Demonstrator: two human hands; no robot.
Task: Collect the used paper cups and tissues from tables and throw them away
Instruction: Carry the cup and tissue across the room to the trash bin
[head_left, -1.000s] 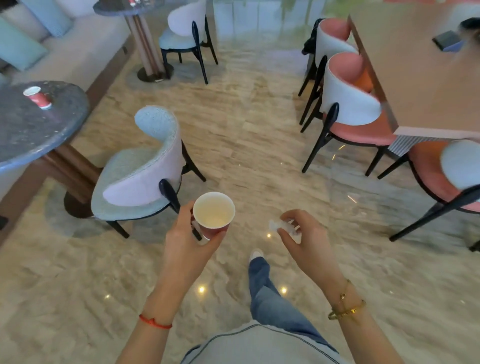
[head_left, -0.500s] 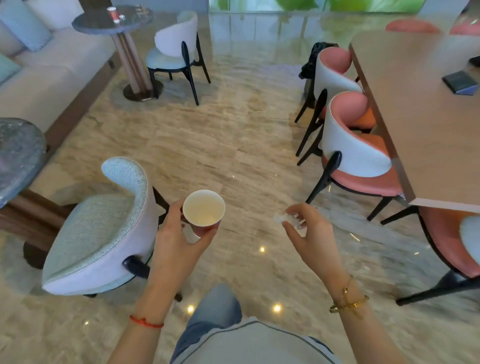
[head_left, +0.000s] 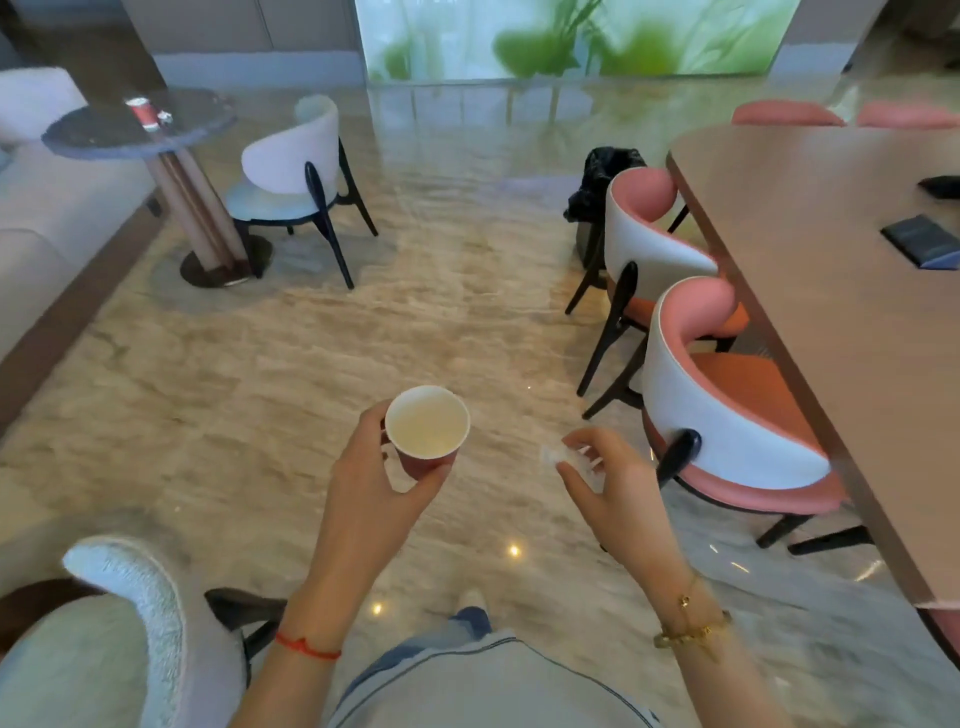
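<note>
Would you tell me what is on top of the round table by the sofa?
A red paper cup stands on the round table, with something small and white beside it, too blurred to identify. Nothing covers the top.

No text, label, brand, number or sign can be read anywhere in the view. The red paper cup (head_left: 427, 431) shows only a plain white inside and a bare red wall. The second red cup (head_left: 140, 113) on the far round worktop (head_left: 104, 136) is too small and blurred to tell whether it carries print. The dark flat objects (head_left: 919, 242) on the long wooden worktop (head_left: 810, 218) show no legible marking. The lit green wall panel (head_left: 571, 39) bears a blurred leaf picture, no lettering
</note>
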